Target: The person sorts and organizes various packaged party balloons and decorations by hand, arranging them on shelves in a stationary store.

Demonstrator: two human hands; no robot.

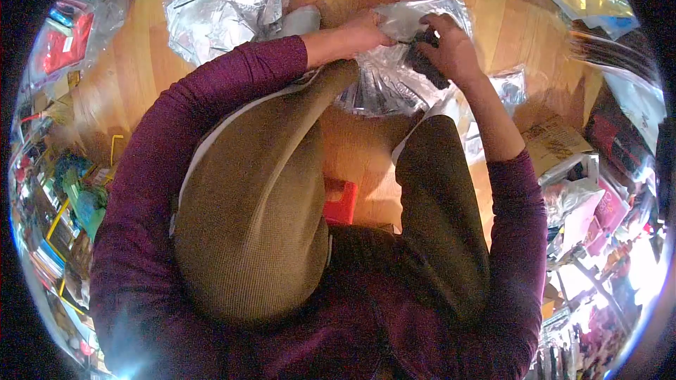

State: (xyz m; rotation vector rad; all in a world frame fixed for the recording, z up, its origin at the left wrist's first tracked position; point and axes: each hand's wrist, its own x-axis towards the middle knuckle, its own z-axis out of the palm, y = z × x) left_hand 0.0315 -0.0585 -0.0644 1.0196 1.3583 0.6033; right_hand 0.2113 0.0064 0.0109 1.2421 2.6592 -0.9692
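A crumpled silvery plastic bag point(443, 5) lies on the wooden floor in front of me, among shiny, foil-like packets point(384, 91). My left hand point(365, 34) is closed on the near left edge of the bag, its fingertips partly hidden by the plastic. Over the bag's right side, my right hand point(451, 49) is curved, with thumb and forefinger apart and a bright gap between them. A dark, flat piece point(428, 69) lies right beneath the right hand, partly covered by it.
A large clear bag of silvery packets point(229, 7) sits at the upper left. A red object point(340, 202) lies on the floor between my legs. Cardboard point(556, 144) and piled packages are at the right; a red packet point(67, 42) and assorted goods line the left.
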